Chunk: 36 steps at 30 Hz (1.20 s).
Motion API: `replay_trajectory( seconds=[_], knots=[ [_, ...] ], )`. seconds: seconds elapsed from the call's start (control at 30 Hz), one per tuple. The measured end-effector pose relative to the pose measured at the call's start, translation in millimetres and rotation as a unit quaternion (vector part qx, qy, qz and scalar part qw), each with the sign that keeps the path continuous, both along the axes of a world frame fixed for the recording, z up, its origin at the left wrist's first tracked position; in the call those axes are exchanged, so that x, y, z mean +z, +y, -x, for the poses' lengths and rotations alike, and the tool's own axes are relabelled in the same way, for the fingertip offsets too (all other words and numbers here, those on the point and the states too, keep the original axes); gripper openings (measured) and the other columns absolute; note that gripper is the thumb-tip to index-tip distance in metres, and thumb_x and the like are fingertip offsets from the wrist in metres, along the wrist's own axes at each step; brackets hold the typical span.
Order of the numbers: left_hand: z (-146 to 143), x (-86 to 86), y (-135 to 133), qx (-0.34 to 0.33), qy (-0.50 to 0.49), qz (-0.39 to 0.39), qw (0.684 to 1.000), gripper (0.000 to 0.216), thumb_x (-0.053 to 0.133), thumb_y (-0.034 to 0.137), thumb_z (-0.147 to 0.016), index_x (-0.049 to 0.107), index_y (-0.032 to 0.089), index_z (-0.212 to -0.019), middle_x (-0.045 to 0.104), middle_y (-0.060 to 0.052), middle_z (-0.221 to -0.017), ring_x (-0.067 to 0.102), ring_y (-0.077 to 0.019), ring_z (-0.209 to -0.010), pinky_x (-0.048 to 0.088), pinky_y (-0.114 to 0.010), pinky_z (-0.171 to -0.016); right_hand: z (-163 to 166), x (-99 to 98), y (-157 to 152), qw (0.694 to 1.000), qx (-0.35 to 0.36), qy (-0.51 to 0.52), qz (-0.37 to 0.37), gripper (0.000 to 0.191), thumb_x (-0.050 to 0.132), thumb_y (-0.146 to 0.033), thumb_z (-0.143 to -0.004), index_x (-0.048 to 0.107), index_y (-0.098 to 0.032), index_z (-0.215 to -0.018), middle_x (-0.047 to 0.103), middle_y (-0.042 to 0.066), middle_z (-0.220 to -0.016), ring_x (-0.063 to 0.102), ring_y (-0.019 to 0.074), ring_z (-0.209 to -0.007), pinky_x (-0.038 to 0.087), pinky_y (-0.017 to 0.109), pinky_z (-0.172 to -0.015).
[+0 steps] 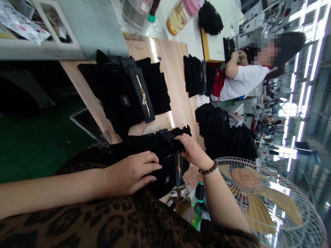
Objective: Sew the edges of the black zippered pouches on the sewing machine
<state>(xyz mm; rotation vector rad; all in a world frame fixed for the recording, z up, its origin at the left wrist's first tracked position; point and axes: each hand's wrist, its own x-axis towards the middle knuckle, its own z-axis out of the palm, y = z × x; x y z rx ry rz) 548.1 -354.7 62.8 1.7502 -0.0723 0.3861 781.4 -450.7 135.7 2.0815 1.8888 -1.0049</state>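
Note:
A stack of black fabric panels lies close to my body, its layered edges fanned out. My right hand, with a dark bead bracelet at the wrist, pinches the edges of several panels at the stack's far side. On the near part, my left hand rests palm down, fingers loosely apart and holding nothing. A strip with a gold zipper and a small label show on this stack. Beyond it lies a larger pile of black panels, topped by a strip with a gold zipper.
The wooden table carries more black panels and a dark heap. A wire-cage fan stands close by my right arm. Cups, one pink-lidded bottle, and a sewing machine are behind. A co-worker sits across.

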Motion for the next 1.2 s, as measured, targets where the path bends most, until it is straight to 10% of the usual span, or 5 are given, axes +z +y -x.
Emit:
replay_trajectory(
  seconds=[0.23, 0.67, 0.9, 1.2],
  knots=[
    [-2, 0.8, 0, -0.002, -0.007, -0.010, 1.000, 0.027, 0.041, 0.020, -0.087, 0.056, 0.013, -0.108, 0.056, -0.010, -0.099, 0.053, -0.0187, -0.089, 0.047, -0.032, -0.083, -7, -6.0, 15, 0.996, 0.066, 0.038, 0.042, 0.043, 0.048, 0.006, -0.057, 0.050, -0.018, -0.093, 0.045, 0.009, -0.127, 0.033, 0.0235, -0.124, 0.029, 0.044, -0.102],
    [-1, 2.1, 3, -0.018, 0.006, 0.002, 1.000, 0.026, 0.043, 0.018, -0.086, 0.056, 0.012, -0.107, 0.056, -0.011, -0.100, 0.054, -0.0192, -0.089, 0.048, -0.030, -0.080, -2, 0.7, 11, 0.997, 0.054, -0.027, 0.058, 0.050, 0.053, 0.001, -0.060, 0.047, -0.018, -0.106, 0.049, 0.007, -0.099, 0.048, 0.0212, -0.093, 0.043, 0.037, -0.082],
    [-1, -1.6, 1, -0.016, -0.005, 0.007, 1.000, 0.026, 0.043, 0.019, -0.086, 0.055, 0.012, -0.108, 0.055, -0.011, -0.100, 0.053, -0.0189, -0.088, 0.048, -0.030, -0.079, -9, -5.8, 20, 0.992, 0.094, 0.039, 0.069, 0.041, 0.054, 0.002, -0.059, 0.052, -0.018, -0.094, 0.039, 0.010, -0.133, 0.033, 0.0247, -0.123, 0.030, 0.043, -0.100],
    [0, 2.0, 2, -0.025, -0.007, 0.003, 1.000, 0.026, 0.043, 0.017, -0.085, 0.057, 0.010, -0.105, 0.057, -0.012, -0.097, 0.055, -0.0190, -0.086, 0.049, -0.029, -0.077, -4, 0.2, 12, 0.994, 0.087, -0.007, 0.061, 0.043, 0.056, -0.001, -0.061, 0.050, -0.019, -0.100, 0.049, 0.007, -0.100, 0.047, 0.0212, -0.095, 0.040, 0.039, -0.086]
  ],
)
